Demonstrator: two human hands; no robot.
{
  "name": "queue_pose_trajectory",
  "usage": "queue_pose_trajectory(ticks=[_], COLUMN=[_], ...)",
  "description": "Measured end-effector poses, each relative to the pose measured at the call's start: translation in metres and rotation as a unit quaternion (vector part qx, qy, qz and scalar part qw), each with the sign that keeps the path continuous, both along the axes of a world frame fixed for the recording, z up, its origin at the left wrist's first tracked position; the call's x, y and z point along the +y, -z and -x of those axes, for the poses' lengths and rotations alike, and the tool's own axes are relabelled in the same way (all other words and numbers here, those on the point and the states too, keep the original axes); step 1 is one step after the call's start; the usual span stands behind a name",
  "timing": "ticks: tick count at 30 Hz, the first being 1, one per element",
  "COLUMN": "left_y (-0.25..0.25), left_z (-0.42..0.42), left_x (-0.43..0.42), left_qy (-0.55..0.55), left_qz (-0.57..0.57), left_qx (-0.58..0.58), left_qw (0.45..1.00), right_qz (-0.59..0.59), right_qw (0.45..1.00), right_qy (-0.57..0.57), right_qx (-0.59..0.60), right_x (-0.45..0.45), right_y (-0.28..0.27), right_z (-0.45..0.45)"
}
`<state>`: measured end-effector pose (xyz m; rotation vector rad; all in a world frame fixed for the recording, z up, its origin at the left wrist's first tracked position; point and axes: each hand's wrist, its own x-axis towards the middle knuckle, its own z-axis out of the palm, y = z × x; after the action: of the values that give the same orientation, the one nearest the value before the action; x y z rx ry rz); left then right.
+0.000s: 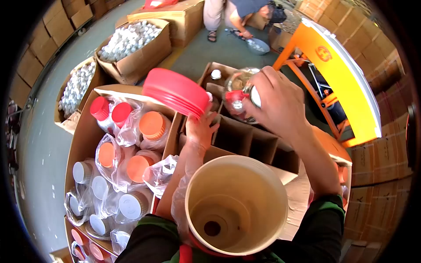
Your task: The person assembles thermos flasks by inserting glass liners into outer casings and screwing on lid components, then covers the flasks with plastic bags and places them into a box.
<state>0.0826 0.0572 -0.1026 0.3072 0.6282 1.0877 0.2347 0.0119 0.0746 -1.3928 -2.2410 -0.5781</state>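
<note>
My left hand (199, 131) is closed on the rim of a round, ridged red plastic piece (177, 92), like a large lid or shallow tub, tilted toward me. My right hand (278, 96) grips a clear glass bottle (237, 90) by its neck end, where a white cap (255, 96) shows between the fingers. The bottle lies tipped above a divided carton (258, 140) with brown cardboard cells. Directly below my hands stands a deep cream-coloured bucket (190, 206) with a dark round spot in its bottom.
At left, a carton (70, 175) holds several plastic-wrapped bottles with red, orange and grey caps. Two boxes of small white pieces (131, 39) stand behind it. An orange-and-yellow machine (342, 79) is at right. Another person (239, 17) bends over a grey basin (257, 47).
</note>
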Motion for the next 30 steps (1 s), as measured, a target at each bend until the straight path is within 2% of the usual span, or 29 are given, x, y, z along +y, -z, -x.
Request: queue_pose_trajectory(ticks=[2,4,5,7,9,12,13,14,16,18,19,20,22,24,25,26,28,30], left_y=[-0.009,-0.023,-0.033,-0.056,-0.079,-0.110,-0.120,-0.127,-0.140,-0.148,-0.153,-0.159,-0.167,-0.179,-0.185,-0.189,-0.192,-0.177], left_z=[-0.001,0.008,0.017,0.037,0.059,0.089,0.100,0.108,0.121,0.130,0.134,0.139,0.144,0.146,0.145,0.141,0.135,0.129], left_x=[0.002,-0.005,-0.010,-0.024,-0.041,-0.068,-0.076,-0.083,-0.095,-0.104,-0.108,-0.111,-0.119,-0.129,-0.136,-0.138,-0.136,-0.120], left_qy=[-0.007,-0.001,0.000,0.004,0.005,0.005,0.001,0.001,-0.004,-0.005,-0.006,-0.010,-0.004,0.010,0.013,0.019,0.008,-0.008], left_qz=[0.015,-0.024,-0.052,-0.118,-0.190,-0.284,-0.316,-0.339,-0.382,-0.417,-0.434,-0.455,-0.499,-0.564,-0.601,-0.623,-0.635,-0.580], left_qx=[-0.016,-0.008,0.006,0.031,0.063,0.107,0.127,0.140,0.166,0.189,0.200,0.213,0.239,0.273,0.291,0.298,0.293,0.240], left_qw=[1.000,1.000,0.999,0.993,0.980,0.953,0.940,0.930,0.909,0.889,0.878,0.865,0.833,0.779,0.744,0.722,0.715,0.778], right_qz=[-0.096,-0.153,-0.170,-0.025,0.069,0.043,0.105,0.150,0.186,0.189,0.186,0.163,0.139,0.194,0.198,0.203,0.212,0.275], right_qw=[0.993,0.983,0.980,0.973,0.940,0.957,0.913,0.845,0.714,0.661,0.662,0.695,0.726,0.666,0.665,0.746,0.833,0.750], right_qy=[-0.017,-0.015,-0.079,-0.228,-0.330,-0.231,-0.258,-0.286,-0.334,-0.367,-0.368,-0.369,-0.368,-0.361,-0.358,-0.299,-0.215,-0.226], right_qx=[-0.060,-0.095,-0.067,0.000,0.054,0.172,0.299,0.426,0.586,0.627,0.626,0.595,0.564,0.623,0.625,0.559,0.463,0.557], right_x=[-0.058,-0.099,-0.113,-0.135,-0.144,-0.145,-0.145,-0.146,-0.147,-0.144,-0.144,-0.143,-0.147,-0.160,-0.162,-0.165,-0.169,-0.183], right_y=[-0.026,-0.030,-0.031,-0.041,-0.037,-0.044,-0.040,-0.036,-0.033,-0.034,-0.032,-0.029,-0.030,-0.042,-0.041,-0.041,-0.043,-0.041], right_z=[0.023,0.041,0.051,0.060,0.064,0.045,0.046,0.046,0.052,0.050,0.048,0.047,0.050,0.059,0.057,0.054,0.057,0.068])
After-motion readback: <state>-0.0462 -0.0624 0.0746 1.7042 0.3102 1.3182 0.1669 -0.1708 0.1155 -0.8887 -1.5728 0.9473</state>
